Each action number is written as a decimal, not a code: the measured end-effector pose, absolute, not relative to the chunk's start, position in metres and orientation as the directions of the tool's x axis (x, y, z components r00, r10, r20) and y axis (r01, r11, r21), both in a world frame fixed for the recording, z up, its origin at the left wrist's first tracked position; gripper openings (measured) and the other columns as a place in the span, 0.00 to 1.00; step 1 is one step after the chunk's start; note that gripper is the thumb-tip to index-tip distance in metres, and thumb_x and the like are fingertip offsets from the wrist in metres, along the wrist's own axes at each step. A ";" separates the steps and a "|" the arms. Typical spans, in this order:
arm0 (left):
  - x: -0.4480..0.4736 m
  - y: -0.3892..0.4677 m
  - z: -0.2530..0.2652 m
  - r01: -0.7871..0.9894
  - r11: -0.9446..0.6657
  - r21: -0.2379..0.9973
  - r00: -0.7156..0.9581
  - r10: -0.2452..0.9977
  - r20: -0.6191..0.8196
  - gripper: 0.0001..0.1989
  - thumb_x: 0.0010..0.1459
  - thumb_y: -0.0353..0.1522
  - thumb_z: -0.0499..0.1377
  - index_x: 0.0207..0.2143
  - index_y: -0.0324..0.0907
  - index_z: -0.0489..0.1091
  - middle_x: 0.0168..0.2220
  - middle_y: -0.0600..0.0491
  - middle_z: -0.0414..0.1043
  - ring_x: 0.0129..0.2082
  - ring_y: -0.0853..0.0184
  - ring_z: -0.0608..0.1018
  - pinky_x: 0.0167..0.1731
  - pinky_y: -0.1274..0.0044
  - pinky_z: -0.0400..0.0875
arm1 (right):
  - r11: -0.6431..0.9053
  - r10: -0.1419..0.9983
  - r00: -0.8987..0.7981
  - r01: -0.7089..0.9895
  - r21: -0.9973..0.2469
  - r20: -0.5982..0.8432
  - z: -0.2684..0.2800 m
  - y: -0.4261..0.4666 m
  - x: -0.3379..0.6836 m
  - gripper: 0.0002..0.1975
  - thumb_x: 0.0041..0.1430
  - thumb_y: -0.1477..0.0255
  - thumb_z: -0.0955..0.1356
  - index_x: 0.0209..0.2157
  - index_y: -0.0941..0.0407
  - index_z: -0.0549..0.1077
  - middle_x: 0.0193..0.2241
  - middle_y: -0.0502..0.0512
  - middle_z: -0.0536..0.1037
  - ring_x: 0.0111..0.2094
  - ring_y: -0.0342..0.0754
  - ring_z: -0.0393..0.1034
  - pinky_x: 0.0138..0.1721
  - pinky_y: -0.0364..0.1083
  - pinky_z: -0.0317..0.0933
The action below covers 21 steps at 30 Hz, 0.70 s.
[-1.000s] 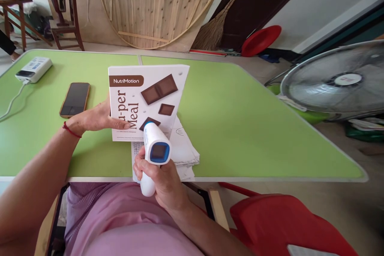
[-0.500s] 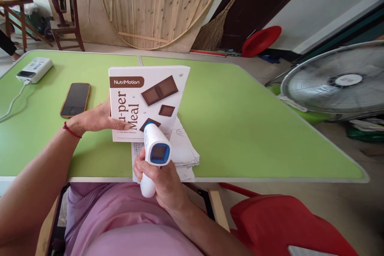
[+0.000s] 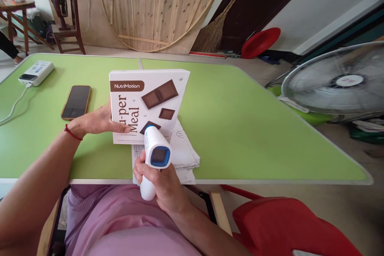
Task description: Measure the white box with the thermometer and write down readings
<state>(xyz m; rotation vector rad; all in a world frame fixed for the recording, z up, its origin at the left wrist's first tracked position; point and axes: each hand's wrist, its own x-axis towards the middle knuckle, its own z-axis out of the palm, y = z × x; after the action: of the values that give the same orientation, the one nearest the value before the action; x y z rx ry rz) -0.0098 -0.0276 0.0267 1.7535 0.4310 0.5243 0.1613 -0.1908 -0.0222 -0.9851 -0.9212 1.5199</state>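
Soft pink cloth (image 3: 135,228) with gathered folds fills the near edge, beside a smooth, rounded red seat (image 3: 285,224). Just above the cloth, the right hand (image 3: 165,184) grips a gun-shaped device (image 3: 154,150) of glossy white plastic, its fingers curled round the rounded handle; a squarish dark screen with a blue rim faces the wearer. The forearm slants in from the lower right. The device's nose overlaps the lower part of a flat, crisp-edged white carton (image 3: 160,110) printed with brown chocolate squares; whether they touch cannot be told. The left hand (image 3: 99,122) clasps the carton by its left side, thumb across the front, and holds it tilted up over loose, crease-edged papers (image 3: 186,150). A red cord (image 3: 73,133) rings that wrist. The table (image 3: 255,128) is smooth green with a pale rim. Beyond the left hand lie a slim, round-cornered phone (image 3: 76,102) and a blocky white power bank (image 3: 37,73). Farther off stand a bristly straw broom (image 3: 214,34) and a round, knotty plank panel (image 3: 159,8).
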 end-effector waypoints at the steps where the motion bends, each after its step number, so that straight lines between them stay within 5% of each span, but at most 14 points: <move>1: -0.010 -0.028 0.027 0.020 -0.243 0.970 0.829 0.546 0.120 0.28 0.54 0.35 0.70 0.56 0.39 0.69 0.54 0.41 0.76 0.50 0.56 0.80 0.46 0.70 0.78 | -0.147 0.987 -0.107 -0.352 -0.925 -0.116 -0.023 -0.191 0.161 0.11 0.54 0.69 0.69 0.22 0.54 0.65 0.20 0.47 0.67 0.23 0.43 0.59 0.27 0.46 0.55; 7: -0.011 -0.029 0.026 0.048 -0.286 0.957 0.819 0.560 0.126 0.23 0.54 0.38 0.70 0.49 0.39 0.72 0.45 0.44 0.80 0.46 0.58 0.80 0.44 0.69 0.79 | -0.137 0.989 -0.101 -0.348 -0.927 -0.108 -0.029 -0.192 0.161 0.10 0.55 0.68 0.70 0.24 0.54 0.67 0.20 0.47 0.68 0.23 0.43 0.60 0.28 0.46 0.56; 21: -0.012 -0.028 0.027 0.031 -0.290 0.956 0.824 0.549 0.140 0.20 0.54 0.36 0.70 0.48 0.40 0.72 0.45 0.45 0.80 0.45 0.59 0.81 0.42 0.71 0.79 | -0.162 0.986 -0.094 -0.394 -0.905 -0.136 -0.030 -0.193 0.159 0.08 0.55 0.67 0.71 0.36 0.54 0.72 0.22 0.46 0.70 0.23 0.43 0.61 0.29 0.46 0.58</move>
<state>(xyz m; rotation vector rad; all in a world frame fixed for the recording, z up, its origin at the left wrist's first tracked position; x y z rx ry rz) -0.0118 -0.0277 0.0275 1.8109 0.4438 0.5392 0.1589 -0.1932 -0.0297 -0.9713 -0.8649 1.5340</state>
